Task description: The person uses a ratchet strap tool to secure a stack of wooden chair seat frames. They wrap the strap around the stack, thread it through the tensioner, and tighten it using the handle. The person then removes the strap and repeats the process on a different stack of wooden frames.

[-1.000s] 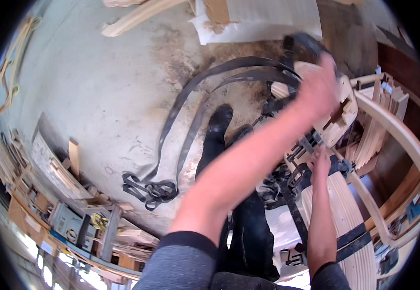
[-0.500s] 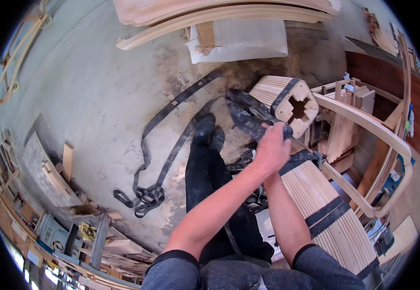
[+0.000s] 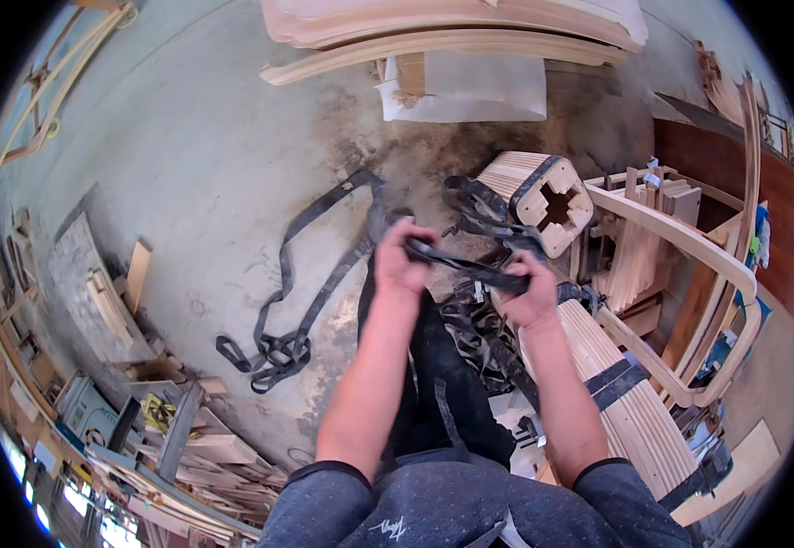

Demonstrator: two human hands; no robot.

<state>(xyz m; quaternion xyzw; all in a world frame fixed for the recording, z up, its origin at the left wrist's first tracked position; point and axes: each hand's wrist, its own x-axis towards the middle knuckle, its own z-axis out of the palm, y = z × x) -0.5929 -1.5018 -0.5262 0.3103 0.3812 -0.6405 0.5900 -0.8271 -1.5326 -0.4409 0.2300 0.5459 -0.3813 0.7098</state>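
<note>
A black strap [image 3: 462, 264] stretches between my two hands in front of my legs. My left hand [image 3: 403, 257] is closed round one part of it, and my right hand [image 3: 530, 290] grips the other part. From the left hand the black webbing runs down to the floor on the left, ending in a tangled heap [image 3: 280, 354]. Beyond my right hand, more black webbing [image 3: 481, 203] lies against a strapped bundle of curved wooden slats [image 3: 554, 196] with a cross-shaped opening in its end. A longer slatted wooden bundle [image 3: 630, 402], bound with black bands, lies beside my right forearm.
Bent wooden frames [image 3: 689, 224] stand at the right. Curved wooden pieces [image 3: 442, 41] lie at the far side above a white sheet [image 3: 488, 87]. Wood offcuts [image 3: 223, 447] fill the lower left. Another pile of black straps [image 3: 474, 342] lies by my legs.
My left hand has moved left, away from my right hand, pulling the strap out between them. My right hand now shows lower beside the slatted bundle. The view has shifted slightly.
</note>
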